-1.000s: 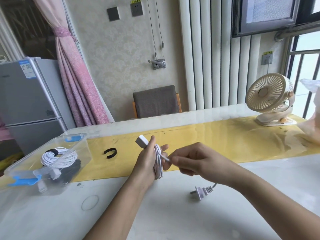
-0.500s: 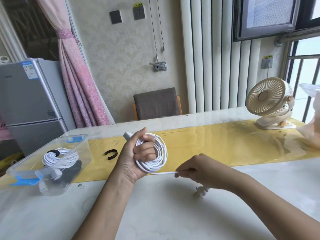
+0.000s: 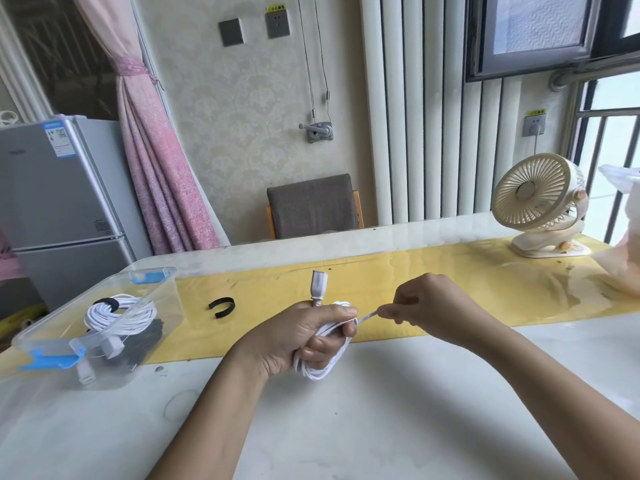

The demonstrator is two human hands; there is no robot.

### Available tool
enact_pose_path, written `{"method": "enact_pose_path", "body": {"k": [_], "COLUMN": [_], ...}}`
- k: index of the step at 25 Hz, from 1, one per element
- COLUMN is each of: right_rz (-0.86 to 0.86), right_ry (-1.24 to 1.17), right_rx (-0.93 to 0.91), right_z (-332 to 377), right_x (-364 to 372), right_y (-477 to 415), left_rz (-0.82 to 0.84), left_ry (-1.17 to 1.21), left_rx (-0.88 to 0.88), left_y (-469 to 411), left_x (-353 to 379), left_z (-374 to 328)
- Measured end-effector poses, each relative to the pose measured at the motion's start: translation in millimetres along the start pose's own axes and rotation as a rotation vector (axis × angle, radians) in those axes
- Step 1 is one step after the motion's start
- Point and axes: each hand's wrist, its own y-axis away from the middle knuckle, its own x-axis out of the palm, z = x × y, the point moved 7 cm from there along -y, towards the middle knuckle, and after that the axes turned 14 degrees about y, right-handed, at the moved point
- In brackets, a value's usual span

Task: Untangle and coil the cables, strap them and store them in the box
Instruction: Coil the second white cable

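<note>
White table [image 3: 381, 427] with yellow runner [image 3: 467, 278]; clear plastic box [image 3: 45, 336] at its left end, already holding a strapped white coil [image 3: 119, 315] and a dark bundle. Left hand [image 3: 294, 337] is fisted round the white cable coil [image 3: 318, 370], socket end [image 3: 319, 284] poking up. Right hand [image 3: 427, 306] pinches the free tail [image 3: 367, 317], taut, just beside the coil. Step looks like winding the last turns. Next: finish the tail, grab the black strap [image 3: 222, 306] off the runner, wrap without letting loops spring.

Nothing reads clearly. The far sticker [image 3: 276, 8] over the far socket [image 3: 277, 25] and the right sticker [image 3: 535, 112] over the right socket [image 3: 535, 125] bear tiny blurred characters. The label [image 3: 57, 135] on the left fridge [image 3: 52, 209] is illegible.
</note>
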Motion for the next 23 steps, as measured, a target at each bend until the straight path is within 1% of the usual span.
{"method": "enact_pose_path", "body": {"k": [4,5,7,8,10,12,14,16,18,19,21,22,23], "right_rz": [-0.053,-0.087,-0.168,-0.203,-0.261,-0.307,-0.344,-0.316,-0.291,-0.296,-0.339,-0.327,-0.261], "right_ry": [-0.168,-0.181,-0.13,-0.084,-0.004,-0.019,-0.049,-0.032,-0.055,-0.123,-0.332,-0.432,-0.515], "right_rx": [0.084,0.087,0.065,0.035,-0.087,-0.194,-0.262,-0.351,-0.441,-0.452,-0.37,-0.299,-0.246], "right_z": [-2,2,14,24,45,59,62,67,70,68,55,45,38], "right_x": [-6,-7,-5,-3,4,10,11,14,10,4,-12,-17,-16], "right_y": [1,2,8,11,19,26,29,31,33,33,26,21,16], "left_rz": [-0.165,-0.213,-0.31,-0.348,-0.393,-0.427,-0.409,-0.368,-0.361,-0.353,-0.291,-0.218,-0.11], "left_ry": [-0.093,-0.07,-0.017,-0.032,-0.075,0.002,0.183,0.345,0.401,0.396,0.353,0.315,0.282], "left_rx": [0.01,0.04,0.148,0.21,0.293,0.329,0.342,0.327,0.318,0.315,0.278,0.234,0.174], "left_y": [-8,-11,-18,-21,-26,-26,-25,-24,-23,-22,-20,-19,-17], "left_x": [-1,-1,-1,-3,-4,-9,-11,-12,-15,-16,-15,-11,-4], "left_z": [8,9,10,10,10,9,6,3,2,1,1,2,4]}}
